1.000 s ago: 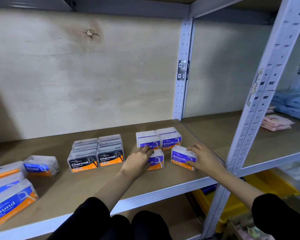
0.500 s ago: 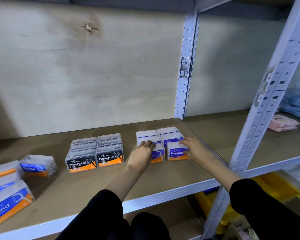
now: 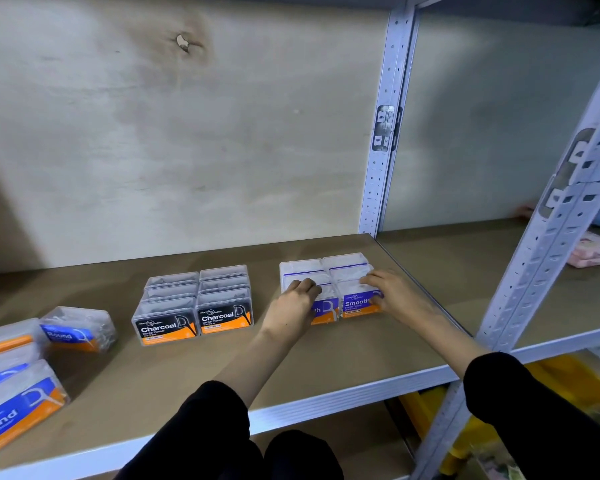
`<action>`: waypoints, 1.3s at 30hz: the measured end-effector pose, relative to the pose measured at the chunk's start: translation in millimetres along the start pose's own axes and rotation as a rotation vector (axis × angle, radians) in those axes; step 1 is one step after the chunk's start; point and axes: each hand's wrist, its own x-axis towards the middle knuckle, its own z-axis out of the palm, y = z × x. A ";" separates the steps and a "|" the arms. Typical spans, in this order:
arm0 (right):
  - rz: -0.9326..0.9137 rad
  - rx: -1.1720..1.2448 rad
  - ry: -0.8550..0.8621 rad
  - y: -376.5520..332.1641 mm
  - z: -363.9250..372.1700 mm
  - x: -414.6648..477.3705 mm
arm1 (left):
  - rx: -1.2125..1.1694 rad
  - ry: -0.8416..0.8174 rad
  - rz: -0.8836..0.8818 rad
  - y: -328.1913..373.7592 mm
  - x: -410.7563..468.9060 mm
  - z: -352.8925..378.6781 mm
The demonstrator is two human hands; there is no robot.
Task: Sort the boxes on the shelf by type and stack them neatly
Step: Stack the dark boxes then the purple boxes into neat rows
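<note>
Purple "Smooth" floss boxes (image 3: 302, 268) stand in a two-wide block on the brown shelf (image 3: 326, 362), near its right end. My left hand (image 3: 293, 306) curls over the front-left Smooth box (image 3: 326, 311), fingertips on its lid. My right hand (image 3: 395, 296) holds the front-right Smooth box (image 3: 357, 304), fingers across the top and thumb at its right side. Both front boxes sit flush against the row behind. Black "Charcoal" boxes (image 3: 194, 306) form a neat two-wide block to the left. Blue "Round" boxes (image 3: 77, 329) lie loose and tilted at the far left.
A grey perforated upright (image 3: 381, 133) stands at the back, and a front post (image 3: 551, 237) rises right of my right arm. Pink packs (image 3: 596, 251) lie on the neighbouring shelf. A yellow bin (image 3: 568, 382) sits below. More Round boxes (image 3: 14, 407) crowd the left front edge.
My right hand slid the front-right Smooth box back and leftward until it met the block. My left hand pushed the front-left box in beside it.
</note>
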 end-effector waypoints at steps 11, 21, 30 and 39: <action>-0.004 0.210 0.094 10.7 4.7 0.1 | -0.115 0.100 0.004 -2.7 -0.5 7.7; 0.443 1.218 0.475 32.6 26.5 23.3 | -1.153 0.689 -0.670 3.1 0.5 39.8; 0.489 1.570 0.277 26.8 38.7 47.0 | -1.491 0.640 -0.794 -10.4 25.0 44.1; 0.480 1.679 0.155 29.8 50.8 60.6 | -1.619 0.612 -0.743 -14.2 38.8 54.5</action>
